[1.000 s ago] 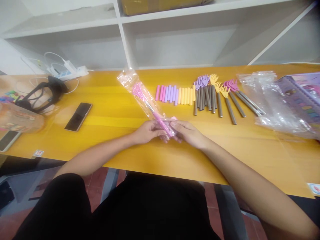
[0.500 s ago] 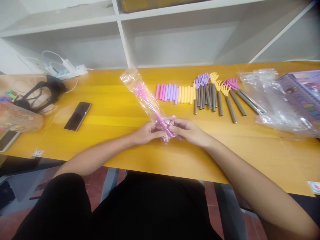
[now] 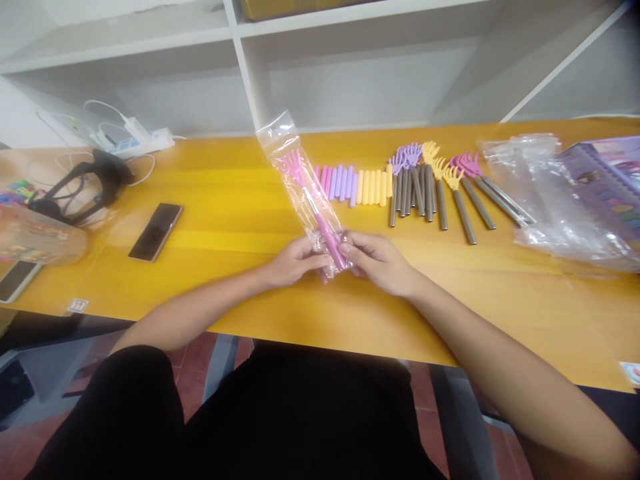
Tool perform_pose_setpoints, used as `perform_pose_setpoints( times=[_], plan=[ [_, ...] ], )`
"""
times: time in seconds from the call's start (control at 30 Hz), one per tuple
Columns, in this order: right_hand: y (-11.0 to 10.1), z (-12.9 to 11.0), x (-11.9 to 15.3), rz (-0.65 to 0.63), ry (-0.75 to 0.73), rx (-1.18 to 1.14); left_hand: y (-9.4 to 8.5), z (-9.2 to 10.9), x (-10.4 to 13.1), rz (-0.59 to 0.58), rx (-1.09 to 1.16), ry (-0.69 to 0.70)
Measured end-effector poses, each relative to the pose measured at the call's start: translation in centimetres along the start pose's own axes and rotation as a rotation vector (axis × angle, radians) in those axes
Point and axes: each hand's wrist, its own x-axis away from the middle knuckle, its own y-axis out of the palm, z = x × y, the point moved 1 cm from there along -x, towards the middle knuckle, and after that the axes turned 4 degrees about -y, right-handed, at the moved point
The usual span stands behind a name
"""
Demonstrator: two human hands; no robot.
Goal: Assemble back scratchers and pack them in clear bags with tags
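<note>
A pink back scratcher [image 3: 327, 230] lies inside a clear plastic bag [image 3: 281, 133], its claw end pointing up and away from me. My left hand [image 3: 295, 263] pinches the lower part of the bag from the left. From the right, my right hand [image 3: 379, 261] grips the bagged handle end, thumb on top. Just beyond the bag is a row of pink, purple and yellow tubes [image 3: 369, 187]; the bag covers part of its left end. Right of the row lie several back scratchers [image 3: 419, 190] with purple, yellow and pink claws and grey shafts.
Empty plastic bags [image 3: 555, 227] and a purple printed pack [image 3: 600, 180] lie at the right. At the left are a phone [image 3: 156, 232], black straps [image 3: 95, 183], a power strip [image 3: 150, 141] and a bag of colourful pieces [image 3: 45, 233]. White shelving [image 3: 240, 73] stands behind the table.
The bagged back scratcher has tilted more upright, its claw end moving up and right over the left end of the tube row. Both hands keep their hold, nearly in place.
</note>
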Motion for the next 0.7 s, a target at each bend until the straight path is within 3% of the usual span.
perform_pose_setpoints(
  times=[0.23,0.47,0.63,0.7],
  plan=[
    [-0.5,-0.3,0.3,-0.072,0.004,0.073,-0.3,-1.0,0.1,0.005,-0.120,0.069],
    [-0.7,-0.2,0.1,-0.246,0.072,0.079,-1.0,-0.5,0.0,0.065,-0.212,0.153],
    [-0.5,-1.1,0.3,-0.513,0.129,0.058,-3.7,0.9,-0.7,0.483,-0.046,0.266],
    [-0.3,-1.3,0.4,-0.602,0.178,0.058,-4.9,1.5,-1.1,0.579,0.041,0.298]
  ],
)
